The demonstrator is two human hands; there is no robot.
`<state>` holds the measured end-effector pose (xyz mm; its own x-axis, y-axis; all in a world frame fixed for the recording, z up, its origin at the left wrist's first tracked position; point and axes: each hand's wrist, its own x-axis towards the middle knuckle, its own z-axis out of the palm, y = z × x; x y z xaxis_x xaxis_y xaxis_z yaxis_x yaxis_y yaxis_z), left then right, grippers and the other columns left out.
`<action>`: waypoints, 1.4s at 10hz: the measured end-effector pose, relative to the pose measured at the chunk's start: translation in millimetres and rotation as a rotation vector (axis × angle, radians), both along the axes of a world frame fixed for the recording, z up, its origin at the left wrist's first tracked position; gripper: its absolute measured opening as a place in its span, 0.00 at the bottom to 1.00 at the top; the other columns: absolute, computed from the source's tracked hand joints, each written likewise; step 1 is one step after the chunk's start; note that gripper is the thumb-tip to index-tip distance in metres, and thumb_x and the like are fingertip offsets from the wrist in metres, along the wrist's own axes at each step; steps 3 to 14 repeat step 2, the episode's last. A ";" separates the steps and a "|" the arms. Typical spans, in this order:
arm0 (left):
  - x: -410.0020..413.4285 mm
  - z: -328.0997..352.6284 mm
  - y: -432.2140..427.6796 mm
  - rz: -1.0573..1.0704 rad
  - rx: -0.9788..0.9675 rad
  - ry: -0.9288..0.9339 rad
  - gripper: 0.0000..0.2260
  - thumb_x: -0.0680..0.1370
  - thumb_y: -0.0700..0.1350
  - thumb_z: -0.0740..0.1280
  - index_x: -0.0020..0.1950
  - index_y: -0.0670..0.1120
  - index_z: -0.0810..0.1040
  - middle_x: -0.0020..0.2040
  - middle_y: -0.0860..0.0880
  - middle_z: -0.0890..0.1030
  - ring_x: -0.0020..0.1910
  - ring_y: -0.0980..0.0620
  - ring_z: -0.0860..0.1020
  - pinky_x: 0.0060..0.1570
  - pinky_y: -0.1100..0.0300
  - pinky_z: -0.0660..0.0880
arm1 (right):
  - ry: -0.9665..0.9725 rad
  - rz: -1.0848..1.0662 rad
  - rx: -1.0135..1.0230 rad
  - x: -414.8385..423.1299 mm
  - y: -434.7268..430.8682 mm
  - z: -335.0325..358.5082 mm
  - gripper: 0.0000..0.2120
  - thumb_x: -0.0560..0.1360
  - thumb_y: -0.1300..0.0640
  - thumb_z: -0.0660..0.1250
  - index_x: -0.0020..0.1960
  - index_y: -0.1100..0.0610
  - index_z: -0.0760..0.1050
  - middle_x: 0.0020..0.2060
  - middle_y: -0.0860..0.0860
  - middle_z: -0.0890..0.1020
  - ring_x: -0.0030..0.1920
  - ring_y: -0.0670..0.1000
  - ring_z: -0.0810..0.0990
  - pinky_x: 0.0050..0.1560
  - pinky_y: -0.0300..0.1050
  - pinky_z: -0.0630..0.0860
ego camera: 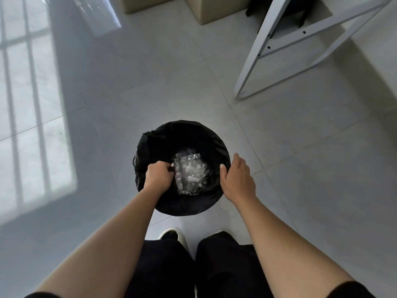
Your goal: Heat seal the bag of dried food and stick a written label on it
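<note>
Plain indoor room, home or office hard to tell, glossy pale tiles (150, 93) covering the floor, barred window light (53, 158) lying across them, white metal frame (247, 78) standing nearby, black-lined bin (163, 134) sitting below, beige boxes (210, 9) resting behind.

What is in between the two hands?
In the head view, crumpled clear plastic bags lie inside the black-lined bin, between the left hand and the right hand.
</note>
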<state>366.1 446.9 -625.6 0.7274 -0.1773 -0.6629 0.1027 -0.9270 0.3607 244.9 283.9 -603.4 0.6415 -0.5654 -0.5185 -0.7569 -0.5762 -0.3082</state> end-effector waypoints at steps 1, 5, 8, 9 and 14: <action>6.4 41.6 0.0 -0.040 0.010 -0.045 0.15 0.76 0.41 0.64 0.63 0.41 0.76 0.52 0.38 0.82 0.54 0.39 0.79 0.58 0.51 0.74 | -0.012 0.044 -0.014 7.2 -2.2 45.6 0.25 0.80 0.48 0.51 0.72 0.61 0.54 0.70 0.58 0.65 0.67 0.58 0.66 0.60 0.53 0.69; 12.1 135.4 -7.6 -0.108 -0.035 -0.115 0.18 0.78 0.43 0.61 0.67 0.41 0.72 0.62 0.40 0.78 0.62 0.40 0.74 0.61 0.52 0.69 | -0.051 0.154 -0.025 16.7 0.3 139.3 0.26 0.81 0.48 0.49 0.73 0.62 0.54 0.72 0.58 0.63 0.69 0.58 0.63 0.67 0.51 0.64; 12.1 135.4 -7.6 -0.108 -0.035 -0.115 0.18 0.78 0.43 0.61 0.67 0.41 0.72 0.62 0.40 0.78 0.62 0.40 0.74 0.61 0.52 0.69 | -0.051 0.154 -0.025 16.7 0.3 139.3 0.26 0.81 0.48 0.49 0.73 0.62 0.54 0.72 0.58 0.63 0.69 0.58 0.63 0.67 0.51 0.64; 12.1 135.4 -7.6 -0.108 -0.035 -0.115 0.18 0.78 0.43 0.61 0.67 0.41 0.72 0.62 0.40 0.78 0.62 0.40 0.74 0.61 0.52 0.69 | -0.051 0.154 -0.025 16.7 0.3 139.3 0.26 0.81 0.48 0.49 0.73 0.62 0.54 0.72 0.58 0.63 0.69 0.58 0.63 0.67 0.51 0.64; 12.1 135.4 -7.6 -0.108 -0.035 -0.115 0.18 0.78 0.43 0.61 0.67 0.41 0.72 0.62 0.40 0.78 0.62 0.40 0.74 0.61 0.52 0.69 | -0.051 0.154 -0.025 16.7 0.3 139.3 0.26 0.81 0.48 0.49 0.73 0.62 0.54 0.72 0.58 0.63 0.69 0.58 0.63 0.67 0.51 0.64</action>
